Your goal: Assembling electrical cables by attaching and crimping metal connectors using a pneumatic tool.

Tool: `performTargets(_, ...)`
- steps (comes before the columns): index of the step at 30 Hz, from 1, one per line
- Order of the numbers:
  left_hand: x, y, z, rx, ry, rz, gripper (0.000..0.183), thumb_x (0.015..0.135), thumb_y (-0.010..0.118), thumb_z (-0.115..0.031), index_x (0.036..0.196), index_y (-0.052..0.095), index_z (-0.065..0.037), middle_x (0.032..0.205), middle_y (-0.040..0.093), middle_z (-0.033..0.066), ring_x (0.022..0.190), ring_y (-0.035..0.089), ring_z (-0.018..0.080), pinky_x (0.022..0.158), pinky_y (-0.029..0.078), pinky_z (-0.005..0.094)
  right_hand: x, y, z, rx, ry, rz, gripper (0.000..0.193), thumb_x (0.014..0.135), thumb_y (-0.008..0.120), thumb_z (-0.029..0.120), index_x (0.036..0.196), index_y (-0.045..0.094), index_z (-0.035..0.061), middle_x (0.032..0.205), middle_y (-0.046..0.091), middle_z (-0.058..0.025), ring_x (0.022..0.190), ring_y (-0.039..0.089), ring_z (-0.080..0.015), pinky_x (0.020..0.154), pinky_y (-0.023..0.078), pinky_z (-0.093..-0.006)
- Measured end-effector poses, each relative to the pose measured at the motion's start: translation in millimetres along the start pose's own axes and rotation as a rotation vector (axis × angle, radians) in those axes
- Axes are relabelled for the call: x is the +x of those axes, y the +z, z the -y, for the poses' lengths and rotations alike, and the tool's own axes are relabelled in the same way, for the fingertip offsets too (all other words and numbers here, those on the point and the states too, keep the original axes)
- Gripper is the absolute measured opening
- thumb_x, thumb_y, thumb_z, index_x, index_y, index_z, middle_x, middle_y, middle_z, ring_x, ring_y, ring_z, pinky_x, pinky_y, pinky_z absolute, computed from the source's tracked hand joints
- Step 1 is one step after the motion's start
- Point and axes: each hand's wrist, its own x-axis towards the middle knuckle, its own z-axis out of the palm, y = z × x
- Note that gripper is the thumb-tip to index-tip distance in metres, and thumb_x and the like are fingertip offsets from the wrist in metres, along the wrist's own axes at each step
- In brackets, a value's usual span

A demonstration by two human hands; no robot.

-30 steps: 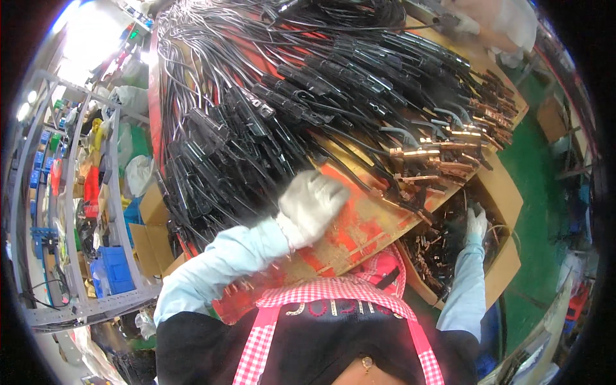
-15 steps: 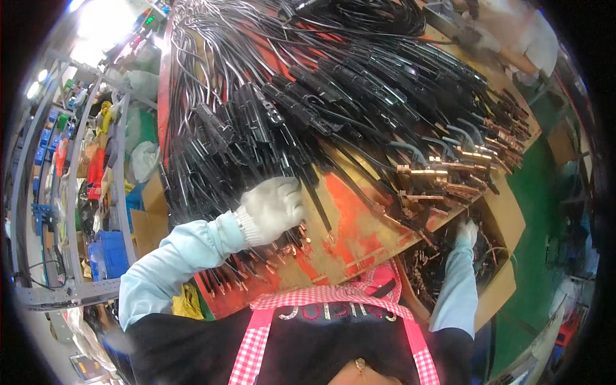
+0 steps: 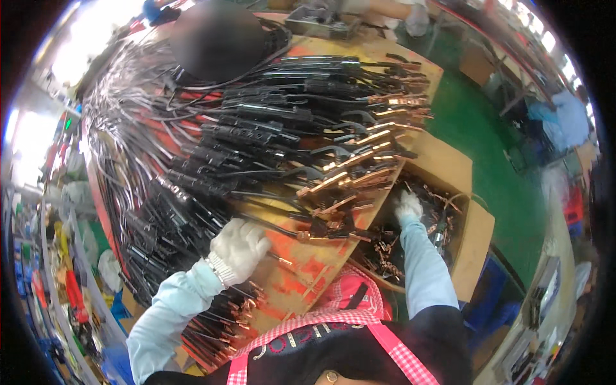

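My left hand (image 3: 240, 250), in a white knitted glove, is held over the front of the table with its fingers curled. It is beside black cables (image 3: 170, 218) with black sleeves and bare copper ends (image 3: 247, 308); whatever lies inside its fingers is hidden. To the right, my gloved right hand (image 3: 409, 206) reaches down into an open cardboard box (image 3: 478, 247). Black parts with copper-coloured jaws (image 3: 385, 253) lie around it there, and its fingertips are hidden among them. A row of copper-coloured clamps (image 3: 359, 160) on black leads lies along the table's right side.
The red and yellow table (image 3: 292, 260) bears a dense fan of grey and black cables (image 3: 122, 109). A metal tray (image 3: 314, 29) sits at its far edge, near another person's gloved hand (image 3: 417, 19). Shelving with bins stands left; green floor (image 3: 465, 128) lies right.
The view has turned toward the right, so the table and box appear shifted left. My left hand stays curled near the table front; my right hand remains inside the box.
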Motion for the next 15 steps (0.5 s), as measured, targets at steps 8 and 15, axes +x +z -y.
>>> performTargets(8,4,21,-11,-0.032,0.045,-0.026,0.015,0.070,0.071,-0.026,0.076,0.060,-0.018,0.073,0.060,0.0007,0.076,0.062,0.0254,0.073,0.049,0.0407,8,7,-7,0.074,-0.073,-0.074,0.042,0.093,0.063,0.044,0.125,0.064,0.0170,0.132,0.058,-0.0149,0.125,0.055,-0.0347,0.097,0.051,-0.0471)
performTargets(15,11,9,-13,-0.348,-0.130,0.122,0.009,0.075,0.069,-0.019,0.081,0.067,-0.013,0.074,0.065,0.0072,0.073,0.063,0.0324,0.069,0.049,0.0438,-32,-23,-57,1.146,-0.113,-0.264,0.043,0.103,0.054,0.038,0.127,0.060,0.0039,0.114,0.070,-0.0117,0.110,0.065,-0.0304,0.094,0.049,-0.0379)
